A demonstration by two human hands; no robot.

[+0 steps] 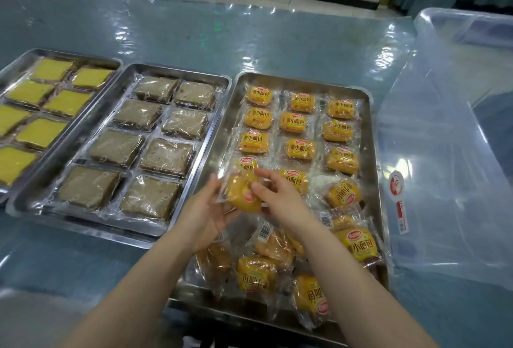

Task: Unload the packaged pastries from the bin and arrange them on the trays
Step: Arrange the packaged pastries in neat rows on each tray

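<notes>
Left tray (16, 70): shiny steel, shallow, cut off by the frame edge; flat yellow cake slices (69, 102) in clear wrap, laid in two columns.
Middle tray (177, 234): the same steel, touching the left one; eight square brown cake slices (116, 148) in crinkled clear film, two columns of four.
Desk (194, 31): blue-grey, under a glossy, wrinkled plastic sheet that catches the light.
My left hand (204, 214): palm up, fingers curled under the near end of a bun packet (243, 195); my grip is closed on it.
Bun packet: small, rounded, orange-yellow bread in clear wrap with a red logo, held just above the right tray's fourth row.
My right hand (277, 195): thumb and fingertips pinch the packet's far side, so this grip is closed on it too.
Right tray (373, 153): steel, rectangular; bun packets in three neat columns (301, 149) at the far end, and a loose heap (266, 261) at the near end, some upside down with barcodes showing. My forearms cross over that heap.
Bin (444, 139): large, clear plastic, rounded corners, a red-and-white sticker (397, 184) on its wall; stands just right of the right tray.
</notes>
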